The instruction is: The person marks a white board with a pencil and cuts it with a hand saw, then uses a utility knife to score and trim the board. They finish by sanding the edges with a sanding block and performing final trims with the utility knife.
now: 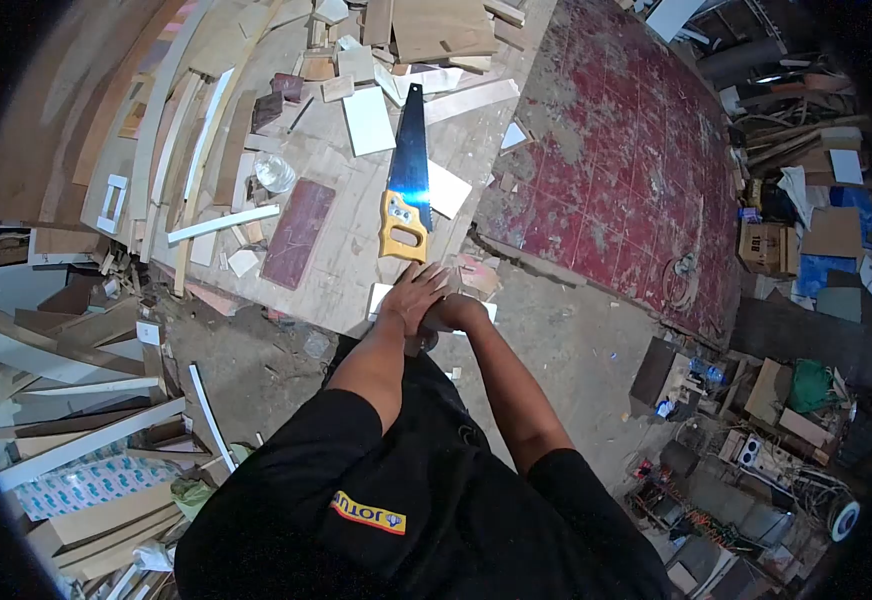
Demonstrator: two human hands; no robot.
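My left hand lies palm down at the near edge of a wooden work board, its fingers stretched over a small pale offcut. My right hand is pressed against it from the right with its fingers curled. The left hand hides whatever the right hand grips. A hand saw with a yellow handle and a blue blade lies flat on the board just beyond both hands, handle towards me. Both forearms reach out from my black shirt.
Several white and brown offcuts, a dark red panel and a clear plastic container lie on the board. Long planks are stacked at the left. A worn red floor slab is at the right, with boxes and clutter beyond it.
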